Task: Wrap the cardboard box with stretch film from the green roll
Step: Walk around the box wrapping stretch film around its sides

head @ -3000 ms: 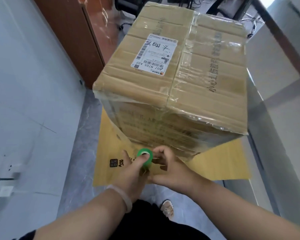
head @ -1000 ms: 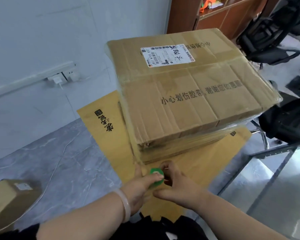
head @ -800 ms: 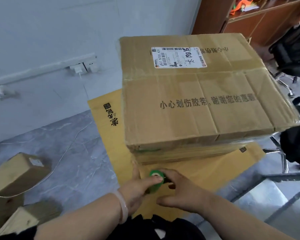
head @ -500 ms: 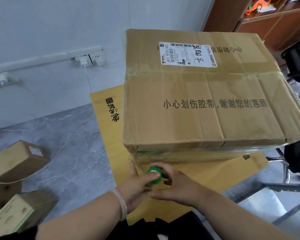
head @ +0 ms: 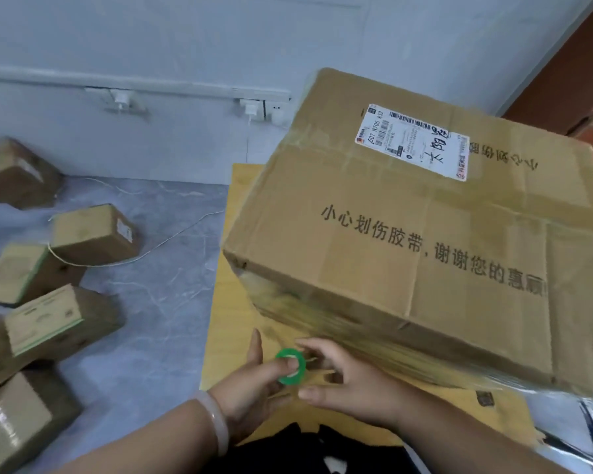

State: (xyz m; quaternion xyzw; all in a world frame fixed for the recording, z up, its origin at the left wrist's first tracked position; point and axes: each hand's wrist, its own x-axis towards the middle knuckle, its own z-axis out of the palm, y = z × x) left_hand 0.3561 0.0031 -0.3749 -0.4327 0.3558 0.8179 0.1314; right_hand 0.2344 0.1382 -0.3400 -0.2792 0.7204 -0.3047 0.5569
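Roll (head: pixel 290 366) sits low by the box's (head: pixel 425 251) near bottom edge, core roughly upright; my left hand (head: pixel 250 388) thumbs the green rim, my right hand (head: pixel 350 381) curls round its far side, nearer the box. Box lies ahead-right of my grip; glossy, wrinkled film (head: pixel 356 340) bands its lower side.

Grey floor (head: pixel 165 302), cardboard sheet (head: pixel 233 302) under cardboard box (head: pixel 408 268), small boxes (head: pixel 93 234) L, thin cord (head: pixel 141 255)
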